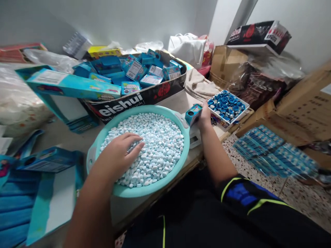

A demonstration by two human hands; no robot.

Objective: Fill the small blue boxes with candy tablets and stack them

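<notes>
A teal basin (pixel 184 148) full of small pale blue and white candies (pixel 155 151) stands on the table before me. My left hand (pixel 121 151) lies palm down on the candies, fingers stretched and the thumb apart; its palm is hidden. Just past the basin's right handle, my right hand (pixel 205 117) is closed around a small blue box (pixel 193 113), whose top has a dark round hole. A flat pale device (pixel 194 142), perhaps a scale, shows partly below that box. Beside my right hand is a white box (pixel 240 115) of blue and white round caps (pixel 226 105).
Behind the basin, a black cardboard tray (pixel 144 100) holds many small blue boxes (pixel 136 70). Blue cartons (pixel 49 160) lie at the left. Plastic-wrapped blue packs (pixel 274 150) are low at the right, near brown cardboard boxes (pixel 305 106).
</notes>
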